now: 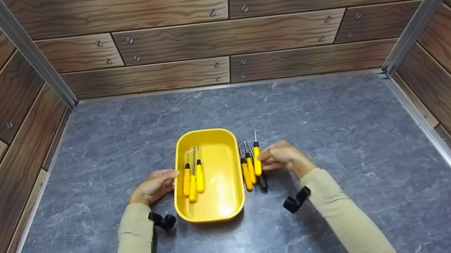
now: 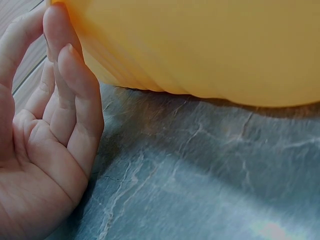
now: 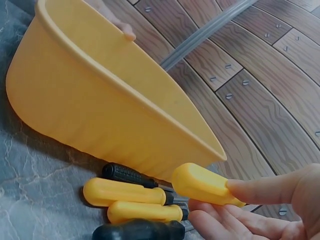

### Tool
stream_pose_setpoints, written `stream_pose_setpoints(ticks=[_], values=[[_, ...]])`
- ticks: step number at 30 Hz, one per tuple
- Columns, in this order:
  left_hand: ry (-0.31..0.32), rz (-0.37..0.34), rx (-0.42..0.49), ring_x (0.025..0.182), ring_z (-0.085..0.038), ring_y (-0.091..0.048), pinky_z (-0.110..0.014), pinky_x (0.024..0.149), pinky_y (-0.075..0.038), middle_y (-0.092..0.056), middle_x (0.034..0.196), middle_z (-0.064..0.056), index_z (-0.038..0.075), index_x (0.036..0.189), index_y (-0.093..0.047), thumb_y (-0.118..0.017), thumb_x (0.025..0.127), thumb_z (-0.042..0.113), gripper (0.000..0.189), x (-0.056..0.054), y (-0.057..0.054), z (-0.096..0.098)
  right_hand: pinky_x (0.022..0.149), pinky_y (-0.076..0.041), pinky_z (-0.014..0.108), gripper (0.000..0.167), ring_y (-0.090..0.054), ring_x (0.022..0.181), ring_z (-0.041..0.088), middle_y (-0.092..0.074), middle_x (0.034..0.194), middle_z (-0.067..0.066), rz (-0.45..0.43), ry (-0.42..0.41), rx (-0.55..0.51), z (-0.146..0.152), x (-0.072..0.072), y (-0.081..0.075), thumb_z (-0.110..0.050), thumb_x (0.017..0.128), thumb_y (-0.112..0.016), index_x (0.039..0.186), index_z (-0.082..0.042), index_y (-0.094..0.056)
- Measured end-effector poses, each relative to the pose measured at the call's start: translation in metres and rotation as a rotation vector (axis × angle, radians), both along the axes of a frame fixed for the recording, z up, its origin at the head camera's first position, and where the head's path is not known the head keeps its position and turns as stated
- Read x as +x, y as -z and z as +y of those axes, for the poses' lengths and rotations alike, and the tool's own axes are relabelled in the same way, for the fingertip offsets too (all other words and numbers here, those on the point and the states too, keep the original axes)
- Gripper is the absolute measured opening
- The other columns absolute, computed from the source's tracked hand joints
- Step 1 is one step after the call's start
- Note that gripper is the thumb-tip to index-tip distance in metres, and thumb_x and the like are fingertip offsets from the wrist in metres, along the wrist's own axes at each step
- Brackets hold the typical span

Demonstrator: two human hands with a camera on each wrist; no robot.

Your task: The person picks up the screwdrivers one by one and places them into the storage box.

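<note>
My left hand (image 1: 156, 186) pinches the left rim of a yellow plastic tray (image 1: 225, 174), thumb over the edge; its curled fingers (image 2: 82, 90) lie along the outer wall in the left wrist view. Inside the tray's left half lie three yellow-handled screwdrivers (image 1: 199, 179), shafts pointing away from me. Just right of the tray, my right hand (image 1: 285, 158) holds another yellow-handled screwdriver (image 3: 202, 184) between thumb and fingers, raised over the loose ones. Beneath it, several screwdrivers lie side by side along the tray's wall, among them a yellow one (image 3: 125, 192) and a black one (image 3: 140, 231).
A grey marbled tabletop (image 1: 338, 130) carries everything. Wood-patterned panels (image 1: 180, 41) wall off the back and both sides, with metal strips (image 1: 444, 155) along the edges. Black wrist mounts (image 1: 297, 200) sit by both sleeves.
</note>
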State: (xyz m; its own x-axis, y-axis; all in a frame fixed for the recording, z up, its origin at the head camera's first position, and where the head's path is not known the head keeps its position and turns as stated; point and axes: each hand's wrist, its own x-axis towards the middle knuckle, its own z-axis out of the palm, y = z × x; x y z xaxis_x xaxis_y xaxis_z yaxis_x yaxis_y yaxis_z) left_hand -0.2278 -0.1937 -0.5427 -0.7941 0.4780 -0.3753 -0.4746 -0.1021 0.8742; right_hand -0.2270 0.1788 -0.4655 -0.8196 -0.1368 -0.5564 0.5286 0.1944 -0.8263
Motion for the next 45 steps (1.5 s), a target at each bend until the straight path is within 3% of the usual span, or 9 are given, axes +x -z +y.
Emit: stream_pose_setpoints(ticks=[18,30,45], values=[[0.013,-0.001,0.008,0.079,-0.006,-0.068,-0.022,0.078,-0.055,-0.073,0.083,0.006,0.013,0.091,-0.066,-0.054,0.096,0.014,0.013,0.0,-0.001,0.0,0.068,-0.06,0.023,0.036,-0.068,0.064,0.01,-0.069,0.069,0.0,0.0,-0.028,-0.011,-0.009,-0.001,-0.008,0.001,0.087,-0.061,0.12,0.014,-0.056],[0.015,0.01,-0.009,0.084,-0.006,-0.069,-0.023,0.082,-0.055,-0.074,0.088,0.006,0.011,0.098,-0.066,-0.054,0.096,0.016,0.014,-0.001,0.0,-0.002,0.068,-0.06,0.023,0.04,-0.069,0.065,0.009,-0.07,0.07,-0.001,0.006,-0.041,-0.026,-0.017,0.001,-0.016,0.0,0.087,-0.061,0.124,0.014,-0.054],[0.003,0.015,-0.012,0.081,-0.006,-0.068,-0.023,0.081,-0.055,-0.073,0.086,0.006,0.012,0.095,-0.067,-0.052,0.096,0.013,0.015,-0.001,0.0,-0.001,0.067,-0.06,0.021,0.037,-0.067,0.062,0.008,-0.069,0.067,-0.002,0.022,-0.072,-0.017,-0.026,0.0,-0.019,-0.001,0.088,-0.061,0.12,0.015,-0.056]])
